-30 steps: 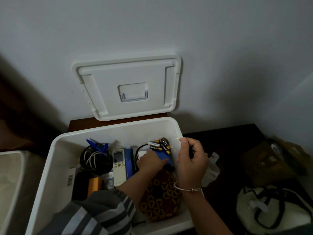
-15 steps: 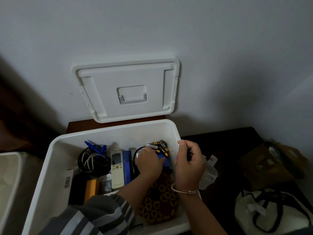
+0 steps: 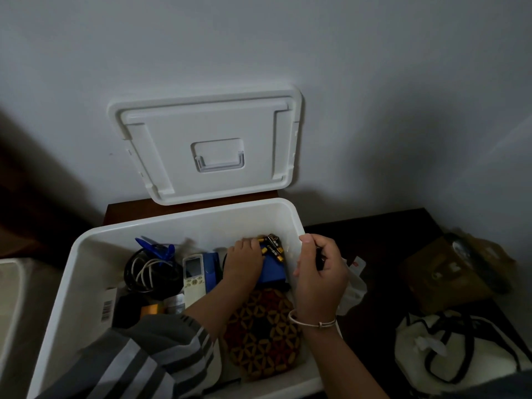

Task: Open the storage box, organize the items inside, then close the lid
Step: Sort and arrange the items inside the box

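A pale wall (image 3: pixel 374 82) in dim light backed the scene, with the white lid (image 3: pixel 172 145) off and propped upright against it, just behind the open white box (image 3: pixel 86 243). The box stood on a dark bench (image 3: pixel 383 231).

The left hand (image 3: pixel 244 262), reaching out of a striped sleeve (image 3: pixel 138 361), lay inside the box at its far right corner. It rested on a blue case (image 3: pixel 272 269), fingertips touching a cluster of gold-and-black batteries (image 3: pixel 273 246); whether the fingers gripped them could not be told. The right hand (image 3: pixel 319 280), a thin bracelet (image 3: pixel 311 323) at the wrist, hovered over the box's right rim, its fingers curled round a small dark item (image 3: pixel 320 256).

Left of the case lay a white remote (image 3: pixel 193 273), then a coil of black and white cables (image 3: pixel 144 272) with a blue clip (image 3: pixel 155 249) at its far side. A patterned red-and-yellow pouch (image 3: pixel 264 332) lay in the near right part of the box, between the two forearms. On the bench, well to the right, sat a white bag (image 3: pixel 466 355) with dark straps.
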A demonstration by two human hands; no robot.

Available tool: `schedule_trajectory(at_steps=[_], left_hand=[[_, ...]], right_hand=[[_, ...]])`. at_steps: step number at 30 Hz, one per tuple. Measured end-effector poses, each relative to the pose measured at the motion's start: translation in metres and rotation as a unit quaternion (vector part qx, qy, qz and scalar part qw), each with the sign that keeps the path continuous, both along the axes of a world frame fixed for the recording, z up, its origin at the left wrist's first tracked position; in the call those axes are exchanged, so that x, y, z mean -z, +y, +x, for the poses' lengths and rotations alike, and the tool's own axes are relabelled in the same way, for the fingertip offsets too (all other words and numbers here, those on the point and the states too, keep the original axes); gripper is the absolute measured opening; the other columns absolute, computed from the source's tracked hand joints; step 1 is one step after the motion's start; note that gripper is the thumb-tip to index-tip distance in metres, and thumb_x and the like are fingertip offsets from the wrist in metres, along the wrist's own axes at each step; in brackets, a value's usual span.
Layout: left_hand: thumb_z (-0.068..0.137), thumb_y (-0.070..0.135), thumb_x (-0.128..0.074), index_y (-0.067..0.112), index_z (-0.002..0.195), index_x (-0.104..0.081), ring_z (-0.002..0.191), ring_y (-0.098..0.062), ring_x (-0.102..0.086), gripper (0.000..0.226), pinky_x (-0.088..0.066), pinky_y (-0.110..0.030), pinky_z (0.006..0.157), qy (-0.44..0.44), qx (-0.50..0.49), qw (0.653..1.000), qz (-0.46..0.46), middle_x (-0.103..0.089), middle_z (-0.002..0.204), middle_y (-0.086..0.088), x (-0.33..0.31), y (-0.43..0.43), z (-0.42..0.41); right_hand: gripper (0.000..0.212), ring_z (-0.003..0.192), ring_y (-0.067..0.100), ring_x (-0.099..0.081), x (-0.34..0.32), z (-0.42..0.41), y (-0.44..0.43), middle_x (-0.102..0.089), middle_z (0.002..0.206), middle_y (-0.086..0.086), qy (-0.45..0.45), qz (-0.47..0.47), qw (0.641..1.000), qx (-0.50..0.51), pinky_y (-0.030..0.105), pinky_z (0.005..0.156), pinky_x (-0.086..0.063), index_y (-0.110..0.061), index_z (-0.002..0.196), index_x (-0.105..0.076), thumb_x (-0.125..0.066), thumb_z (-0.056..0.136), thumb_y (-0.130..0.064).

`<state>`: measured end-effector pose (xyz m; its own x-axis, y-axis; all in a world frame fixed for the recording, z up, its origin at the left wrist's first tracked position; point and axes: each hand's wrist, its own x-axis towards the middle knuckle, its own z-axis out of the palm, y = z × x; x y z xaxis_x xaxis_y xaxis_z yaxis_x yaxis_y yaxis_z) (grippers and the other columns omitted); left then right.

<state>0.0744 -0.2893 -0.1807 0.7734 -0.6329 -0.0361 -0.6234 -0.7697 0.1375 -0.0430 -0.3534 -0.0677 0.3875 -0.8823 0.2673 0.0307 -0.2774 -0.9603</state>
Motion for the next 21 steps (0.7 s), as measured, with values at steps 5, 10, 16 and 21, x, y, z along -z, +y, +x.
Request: schedule_trajectory(at_steps=[5, 10, 16, 21], left_hand=[[0.105, 0.024, -0.029, 0.011, 0.108, -0.050, 0.083, -0.020, -0.064, 0.024, -0.046, -0.030, 0.072, 0.034, -0.010, 0.999, -0.026, -0.066, 0.096, -0.005, -0.013, 0.005, -0.005], [0.103, 0.017, -0.040, 0.014, 0.101, -0.052, 0.056, -0.011, -0.048, 0.013, -0.038, -0.017, 0.047, 0.364, -0.171, 0.876, -0.265, -0.052, 0.067, 0.000, -0.051, 0.039, -0.010], [0.101, 0.021, -0.046, 0.010, 0.090, -0.054, 0.055, -0.012, -0.048, 0.017, -0.038, -0.025, 0.049, 0.525, -0.275, 0.682, -0.428, -0.054, 0.067, -0.003, -0.094, 0.112, -0.029], [0.101, 0.024, -0.048, 0.010, 0.092, -0.056, 0.052, -0.012, -0.048, 0.018, -0.035, -0.025, 0.046, 0.550, -0.330, 0.613, -0.462, -0.055, 0.066, -0.003, -0.097, 0.136, -0.044]], right_hand=[[0.011, 0.047, 0.006, -0.054, 0.000, 0.000, 0.000, -0.055, 0.054, -0.011, 0.001, -0.003, 1.000, 0.003, 0.007, 0.047, -0.039, -0.016, 0.084, -0.064, -0.058, 0.089, -0.022], [0.009, 0.059, -0.004, -0.057, -0.004, -0.002, 0.003, -0.060, 0.064, -0.017, 0.013, -0.032, 0.999, -0.021, 0.002, 0.053, -0.038, -0.018, 0.084, -0.063, -0.060, 0.090, -0.013], [0.019, 0.060, 0.003, -0.054, -0.002, -0.004, 0.008, -0.060, 0.069, -0.007, 0.144, -0.189, 0.965, -0.108, 0.009, 0.056, -0.039, -0.011, 0.078, -0.063, -0.061, 0.088, -0.028], [0.015, 0.087, 0.021, -0.059, 0.012, 0.018, 0.004, -0.063, 0.093, 0.005, 0.365, -0.232, 0.867, -0.246, 0.027, 0.073, -0.042, -0.010, 0.099, -0.063, -0.055, 0.093, -0.021]])
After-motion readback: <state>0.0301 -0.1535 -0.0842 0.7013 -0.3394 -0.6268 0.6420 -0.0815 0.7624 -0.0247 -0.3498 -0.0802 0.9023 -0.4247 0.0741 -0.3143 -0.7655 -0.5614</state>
